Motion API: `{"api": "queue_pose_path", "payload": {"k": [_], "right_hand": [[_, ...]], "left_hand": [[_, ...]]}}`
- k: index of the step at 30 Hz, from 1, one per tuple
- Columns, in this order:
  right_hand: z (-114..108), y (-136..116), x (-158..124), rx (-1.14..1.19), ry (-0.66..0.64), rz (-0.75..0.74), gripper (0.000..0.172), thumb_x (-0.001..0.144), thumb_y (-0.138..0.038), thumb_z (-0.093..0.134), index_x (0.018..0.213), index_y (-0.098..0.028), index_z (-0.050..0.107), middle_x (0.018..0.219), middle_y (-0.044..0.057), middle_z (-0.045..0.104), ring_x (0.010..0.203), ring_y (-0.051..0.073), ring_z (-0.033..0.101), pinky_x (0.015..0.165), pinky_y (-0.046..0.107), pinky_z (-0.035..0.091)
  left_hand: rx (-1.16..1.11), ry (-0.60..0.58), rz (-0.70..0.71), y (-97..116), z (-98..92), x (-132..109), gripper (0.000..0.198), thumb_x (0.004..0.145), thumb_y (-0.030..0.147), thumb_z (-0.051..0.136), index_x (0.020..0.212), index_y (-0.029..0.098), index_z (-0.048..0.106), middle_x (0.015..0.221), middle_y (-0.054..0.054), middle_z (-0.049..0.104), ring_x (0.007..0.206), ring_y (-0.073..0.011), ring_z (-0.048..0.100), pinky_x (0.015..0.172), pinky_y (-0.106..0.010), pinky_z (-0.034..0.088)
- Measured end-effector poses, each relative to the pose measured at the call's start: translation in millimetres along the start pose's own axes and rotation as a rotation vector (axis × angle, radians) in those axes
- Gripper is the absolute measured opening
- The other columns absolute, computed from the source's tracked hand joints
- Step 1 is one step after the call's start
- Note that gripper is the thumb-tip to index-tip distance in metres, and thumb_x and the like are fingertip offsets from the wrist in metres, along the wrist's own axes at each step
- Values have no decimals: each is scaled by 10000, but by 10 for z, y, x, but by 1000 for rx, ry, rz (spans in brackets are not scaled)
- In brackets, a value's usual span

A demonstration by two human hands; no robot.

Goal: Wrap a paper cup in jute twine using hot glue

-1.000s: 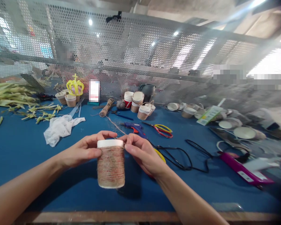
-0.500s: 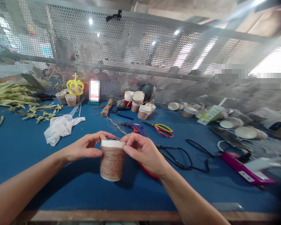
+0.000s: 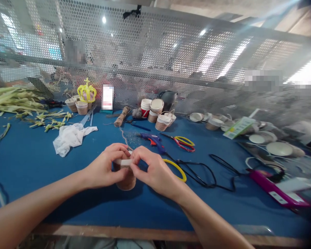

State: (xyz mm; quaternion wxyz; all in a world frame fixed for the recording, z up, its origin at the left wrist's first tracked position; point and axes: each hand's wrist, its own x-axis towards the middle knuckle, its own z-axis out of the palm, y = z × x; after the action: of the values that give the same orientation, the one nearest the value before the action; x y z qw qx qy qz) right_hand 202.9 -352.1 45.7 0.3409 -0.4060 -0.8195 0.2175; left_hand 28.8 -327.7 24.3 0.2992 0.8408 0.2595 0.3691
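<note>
A paper cup (image 3: pixel 126 181) wound with brown twine, its white rim bare, is held between my two hands above the blue table. My left hand (image 3: pixel 110 166) is closed on it, thumb across the front and fingers at the far side of the rim. The fingers of my right hand (image 3: pixel 150 166) pinch at the rim's right side; twine seems to be between them, but the fingertips hide it. A twine strand (image 3: pixel 123 135) runs from the rim back to a twine bundle (image 3: pixel 122 117). Beside my right wrist shows a yellow handle loop (image 3: pixel 182 173).
Behind the cup lie a blue glue gun (image 3: pixel 155 141) and yellow-and-red-handled scissors (image 3: pixel 184 142). White cloth (image 3: pixel 71 136) is at left, near a yellow crown (image 3: pixel 86 91). Wrapped cups (image 3: pixel 162 121) stand at the back. A black cable (image 3: pixel 209 183) and purple power strip (image 3: pixel 277 190) lie right.
My left hand has moved round the cup, its thumb now across the front. The cup sits slightly higher and more covered by my hands. The camera view has shifted a little.
</note>
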Motion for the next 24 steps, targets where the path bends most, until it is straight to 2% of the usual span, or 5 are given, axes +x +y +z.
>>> {"api": "queue_pose_path", "payload": {"k": [3, 7, 11, 17, 24], "right_hand": [[12, -2, 5, 12, -4, 7, 177, 741, -114, 505, 621, -206, 415, 706, 10, 520, 692, 139, 493, 667, 274, 394], [10, 44, -6, 63, -16, 42, 149, 764, -149, 505, 645, -205, 435, 757, 16, 549, 713, 137, 519, 684, 275, 406], [2, 61, -15, 100, -13, 86, 156, 762, -162, 511, 636, -206, 430, 767, 14, 566, 723, 140, 533, 701, 282, 414], [2, 39, -21, 142, -18, 73, 164, 747, -124, 506, 630, -204, 423, 771, 13, 553, 738, 135, 526, 734, 284, 419], [15, 55, -27, 74, -21, 52, 155, 743, -110, 494, 641, -195, 416, 759, 7, 542, 720, 125, 513, 715, 274, 422]], "left_hand": [[3, 15, 5, 10, 7, 6, 50, 725, 181, 533, 679, 171, 518, 852, -87, 600, 1039, -242, 510, 915, -378, 404], [8, -14, -14, -9, 11, -2, 29, 724, 180, 546, 747, 164, 541, 928, -95, 592, 1065, -239, 492, 933, -378, 389], [-27, -28, -31, -25, 7, -15, 63, 729, 179, 543, 689, 174, 496, 941, -95, 587, 1089, -240, 477, 934, -377, 381], [-49, -32, -46, -19, -1, -13, 35, 722, 186, 543, 711, 164, 519, 946, -110, 583, 1097, -247, 472, 919, -371, 390], [-48, -55, -70, 11, -19, -19, 48, 723, 156, 541, 770, 153, 548, 975, -94, 581, 1099, -215, 462, 951, -345, 368]]}}
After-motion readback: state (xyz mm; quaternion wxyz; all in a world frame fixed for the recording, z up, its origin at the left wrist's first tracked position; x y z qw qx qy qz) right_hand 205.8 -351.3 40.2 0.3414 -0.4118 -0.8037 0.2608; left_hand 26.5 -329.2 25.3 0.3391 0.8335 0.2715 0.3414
